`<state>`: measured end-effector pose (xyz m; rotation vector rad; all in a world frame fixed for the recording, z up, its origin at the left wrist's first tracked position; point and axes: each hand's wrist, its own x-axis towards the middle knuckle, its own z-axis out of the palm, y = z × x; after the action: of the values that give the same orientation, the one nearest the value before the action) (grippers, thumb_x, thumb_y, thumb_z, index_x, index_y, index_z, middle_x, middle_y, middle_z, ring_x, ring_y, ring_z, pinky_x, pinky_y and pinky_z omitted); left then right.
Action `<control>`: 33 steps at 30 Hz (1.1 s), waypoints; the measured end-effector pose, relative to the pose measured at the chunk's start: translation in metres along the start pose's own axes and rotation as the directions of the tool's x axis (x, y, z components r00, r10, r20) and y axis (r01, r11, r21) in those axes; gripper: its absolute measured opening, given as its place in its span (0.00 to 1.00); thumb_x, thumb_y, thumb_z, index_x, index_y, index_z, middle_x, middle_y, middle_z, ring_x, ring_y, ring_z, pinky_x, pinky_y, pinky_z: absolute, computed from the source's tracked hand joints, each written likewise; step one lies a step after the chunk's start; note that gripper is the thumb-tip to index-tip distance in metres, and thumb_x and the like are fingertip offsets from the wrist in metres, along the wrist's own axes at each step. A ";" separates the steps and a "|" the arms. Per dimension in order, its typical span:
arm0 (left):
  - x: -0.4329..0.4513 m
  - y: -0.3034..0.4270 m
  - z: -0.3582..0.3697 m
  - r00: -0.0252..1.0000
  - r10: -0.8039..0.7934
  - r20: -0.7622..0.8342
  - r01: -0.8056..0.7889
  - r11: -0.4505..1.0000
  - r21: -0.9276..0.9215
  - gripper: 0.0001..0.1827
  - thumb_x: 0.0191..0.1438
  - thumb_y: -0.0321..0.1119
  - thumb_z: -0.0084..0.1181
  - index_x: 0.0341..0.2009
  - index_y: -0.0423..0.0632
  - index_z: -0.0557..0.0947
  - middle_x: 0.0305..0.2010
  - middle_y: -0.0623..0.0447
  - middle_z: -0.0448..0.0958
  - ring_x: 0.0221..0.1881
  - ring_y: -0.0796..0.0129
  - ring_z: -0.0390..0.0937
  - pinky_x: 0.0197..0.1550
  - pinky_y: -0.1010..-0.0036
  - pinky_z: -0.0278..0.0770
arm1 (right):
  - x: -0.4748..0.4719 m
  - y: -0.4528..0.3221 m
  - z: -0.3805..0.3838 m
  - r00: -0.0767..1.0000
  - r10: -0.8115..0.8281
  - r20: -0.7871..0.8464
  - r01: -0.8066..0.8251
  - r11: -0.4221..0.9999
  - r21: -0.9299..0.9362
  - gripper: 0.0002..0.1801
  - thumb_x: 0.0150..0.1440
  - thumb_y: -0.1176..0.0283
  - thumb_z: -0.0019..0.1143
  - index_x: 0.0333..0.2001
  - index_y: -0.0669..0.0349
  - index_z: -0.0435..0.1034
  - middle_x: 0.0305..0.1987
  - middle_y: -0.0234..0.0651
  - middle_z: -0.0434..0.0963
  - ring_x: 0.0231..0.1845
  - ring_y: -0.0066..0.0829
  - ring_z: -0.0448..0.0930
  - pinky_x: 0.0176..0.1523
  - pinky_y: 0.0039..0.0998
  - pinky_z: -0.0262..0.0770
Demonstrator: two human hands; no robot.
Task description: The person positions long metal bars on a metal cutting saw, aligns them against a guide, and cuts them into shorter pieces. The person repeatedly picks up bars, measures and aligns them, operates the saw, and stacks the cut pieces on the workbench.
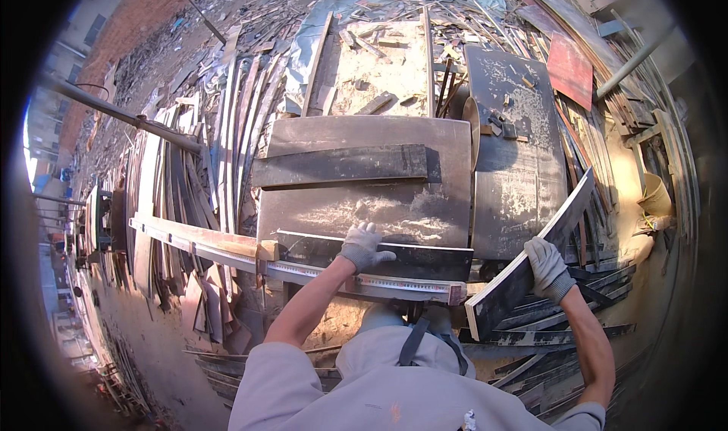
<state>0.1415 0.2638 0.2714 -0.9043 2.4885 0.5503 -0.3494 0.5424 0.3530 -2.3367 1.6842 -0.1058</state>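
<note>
My left hand, in a pale work glove, lies over the far edge of a narrow dark-faced board at the table's near side. Its thumb points right along the board. Just in front of me, a long metal ruler with printed markings runs along the table's near edge. My right hand, also gloved, grips a second dark-faced board by its upper edge. That board is held slanting, off the table's right corner. A third dark board lies across the brown tabletop, beyond my left hand.
A circular saw blade stands between the tabletop and a dark side panel bearing small offcuts. A wooden bar extends left. Wood strips are heaped left; more boards lie at right. A metal pole slants in.
</note>
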 end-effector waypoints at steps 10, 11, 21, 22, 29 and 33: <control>-0.071 0.029 0.041 0.996 0.065 -0.066 -0.073 0.989 -0.128 0.46 0.59 0.83 0.53 0.37 0.44 0.85 0.44 0.40 0.81 0.49 0.42 0.83 0.47 0.50 0.84 | 0.003 0.001 0.046 1.000 0.015 0.024 -0.014 0.999 -0.043 0.65 0.33 0.69 0.75 0.76 0.72 0.54 0.72 0.57 0.67 0.77 0.62 0.67 0.81 0.53 0.62; -0.065 0.020 0.027 0.991 0.065 -0.115 -0.079 0.989 -0.122 0.46 0.59 0.83 0.54 0.37 0.44 0.85 0.43 0.40 0.80 0.49 0.42 0.83 0.47 0.50 0.83 | 0.006 0.000 0.045 0.996 0.035 0.077 -0.031 0.998 -0.060 0.65 0.32 0.70 0.74 0.76 0.72 0.54 0.72 0.57 0.67 0.77 0.62 0.68 0.81 0.53 0.62; -0.049 -0.085 -0.018 0.984 -0.116 0.137 0.110 0.993 0.049 0.50 0.61 0.84 0.49 0.39 0.41 0.89 0.48 0.38 0.86 0.53 0.41 0.85 0.55 0.49 0.84 | 0.047 -0.070 0.070 0.937 0.110 0.331 -0.079 0.991 -0.105 0.58 0.38 0.66 0.72 0.73 0.80 0.58 0.69 0.60 0.70 0.75 0.58 0.69 0.77 0.50 0.65; -0.054 -0.084 -0.009 0.990 -0.075 0.122 0.065 0.995 0.077 0.51 0.60 0.85 0.48 0.38 0.41 0.89 0.46 0.38 0.86 0.52 0.42 0.86 0.55 0.51 0.84 | 0.054 -0.085 0.076 0.920 0.111 0.376 -0.067 0.989 -0.129 0.57 0.41 0.65 0.71 0.73 0.81 0.58 0.68 0.59 0.70 0.74 0.57 0.70 0.76 0.49 0.66; -0.082 -0.080 0.050 0.975 -0.107 -0.196 0.108 0.994 -0.005 0.36 0.58 0.72 0.65 0.46 0.48 0.88 0.53 0.44 0.84 0.59 0.46 0.80 0.60 0.53 0.79 | 0.123 -0.214 0.135 0.865 0.023 0.502 0.032 0.994 -0.101 0.63 0.38 0.60 0.72 0.76 0.83 0.57 0.61 0.56 0.74 0.62 0.50 0.73 0.68 0.45 0.68; -0.068 -0.097 0.050 0.889 -0.223 -0.399 0.243 0.970 -0.001 0.56 0.56 0.67 0.71 0.79 0.47 0.68 0.80 0.41 0.69 0.81 0.46 0.63 0.85 0.50 0.54 | 0.149 -0.265 0.148 0.901 0.032 0.433 0.031 0.990 -0.136 0.59 0.43 0.62 0.69 0.76 0.82 0.57 0.59 0.53 0.74 0.60 0.48 0.73 0.67 0.45 0.68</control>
<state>0.2669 0.2544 0.2447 -1.3913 2.6702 0.2389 -0.0252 0.5047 0.2630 -2.2345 1.5034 0.5157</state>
